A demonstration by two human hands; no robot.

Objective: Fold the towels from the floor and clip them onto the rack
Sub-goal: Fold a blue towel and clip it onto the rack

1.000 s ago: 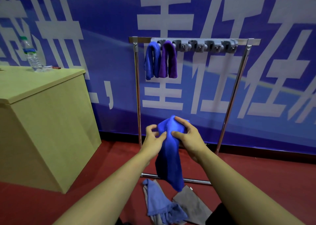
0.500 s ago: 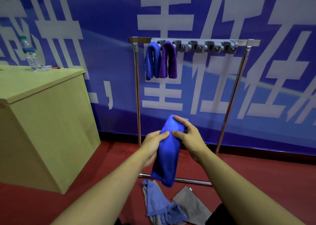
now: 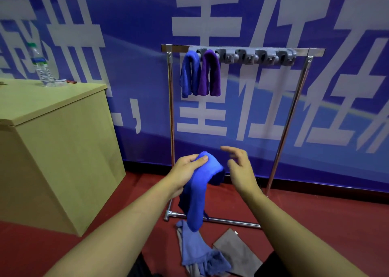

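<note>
My left hand (image 3: 187,171) pinches the top of a folded bright blue towel (image 3: 199,196), which droops down in front of the metal rack (image 3: 292,116). Just to its right, my right hand (image 3: 240,169) is off the towel with fingers spread. On the rack's top bar a grey clip strip (image 3: 256,56) holds a blue towel (image 3: 189,74) and a purple towel (image 3: 209,74) at its left end. On the red floor below lie a light blue towel (image 3: 195,249) and a grey towel (image 3: 235,253).
A light wooden cabinet (image 3: 52,142) stands to the left, with a water bottle (image 3: 41,65) on its top. A blue banner wall (image 3: 315,108) is right behind the rack. Red floor (image 3: 326,224) stretches to the right.
My right hand let go of the bright blue towel and moved off to the right, fingers opening. The left hand alone now holds it, and the towel's folded top tipped rightward.
</note>
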